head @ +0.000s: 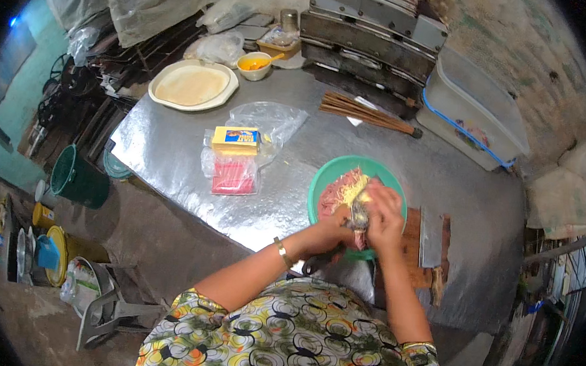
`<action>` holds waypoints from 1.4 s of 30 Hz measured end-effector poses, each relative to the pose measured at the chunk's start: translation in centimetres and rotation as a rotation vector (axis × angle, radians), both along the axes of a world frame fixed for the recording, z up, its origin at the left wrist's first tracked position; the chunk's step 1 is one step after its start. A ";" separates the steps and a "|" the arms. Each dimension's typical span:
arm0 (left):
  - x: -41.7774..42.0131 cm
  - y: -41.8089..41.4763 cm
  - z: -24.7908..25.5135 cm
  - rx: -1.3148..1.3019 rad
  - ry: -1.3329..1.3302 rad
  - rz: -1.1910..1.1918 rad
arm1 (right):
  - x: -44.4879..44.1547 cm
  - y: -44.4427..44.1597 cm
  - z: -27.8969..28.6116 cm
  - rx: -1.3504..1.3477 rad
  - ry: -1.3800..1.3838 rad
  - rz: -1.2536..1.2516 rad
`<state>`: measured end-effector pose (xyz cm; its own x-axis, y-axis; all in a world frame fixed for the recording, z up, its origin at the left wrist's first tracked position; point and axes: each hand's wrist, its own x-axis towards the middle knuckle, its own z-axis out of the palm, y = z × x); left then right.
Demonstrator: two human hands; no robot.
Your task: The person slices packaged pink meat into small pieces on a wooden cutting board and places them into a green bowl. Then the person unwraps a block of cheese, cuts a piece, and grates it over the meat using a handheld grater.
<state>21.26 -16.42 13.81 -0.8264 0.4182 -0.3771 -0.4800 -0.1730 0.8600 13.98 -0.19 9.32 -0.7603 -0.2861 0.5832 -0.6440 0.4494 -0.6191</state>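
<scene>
A green plastic bowl (316, 184) holds ground pink meat (329, 195) with shredded yellow cheese (352, 187) on top. My left hand (338, 227) grips what looks like a small metal grater (360, 216), tilted over the bowl. Against its upper side, my right hand (385, 215) presses a pale yellow piece, apparently cheese; motion blur and the fingers hide most of it. Left of the bowl, a boxed block of cheese (235, 140) lies on clear plastic bags (272, 118), with a red block or packet (233, 178) in plastic nearer me.
A cleaver (431, 238) rests on a wooden board (412, 247) right of the bowl. Farther back are a bundle of brown sticks (369, 114), a cream tray (193, 85), a small bowl of orange contents (254, 65) and a clear plastic bin (473, 114). Buckets (80, 176) stand left of the metal table (186, 175).
</scene>
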 end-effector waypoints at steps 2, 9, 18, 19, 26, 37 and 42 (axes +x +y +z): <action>-0.4 0.1 -1.7 -0.031 0.025 0.040 | 1.9 -0.5 0.3 0.018 0.015 0.049; -0.4 -0.8 0.2 0.082 0.022 -0.041 | -0.4 -0.5 -0.5 -0.003 -0.023 -0.120; -0.4 -2.2 -2.3 0.054 0.053 -0.092 | 0.3 -1.5 -0.8 -0.068 -0.116 -0.227; -0.7 -2.7 -2.3 0.049 0.067 -0.115 | 1.5 -2.0 -0.4 -0.018 -0.065 -0.181; -1.1 -3.1 -2.0 0.057 0.099 -0.184 | 1.4 -1.7 -0.6 -0.060 -0.070 -0.271; -1.4 -4.7 -0.9 0.102 0.123 -0.252 | 0.8 -4.3 0.1 -0.150 -0.104 -0.236; -1.1 -4.9 -1.3 0.075 0.129 -0.184 | 3.6 -5.3 -0.7 -0.012 0.036 -0.125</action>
<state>20.15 -21.35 12.50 -0.7730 0.5891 -0.2356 -0.3964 -0.1584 0.9043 17.57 -5.51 8.64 -0.7683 -0.1830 0.6134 -0.6050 0.5205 -0.6026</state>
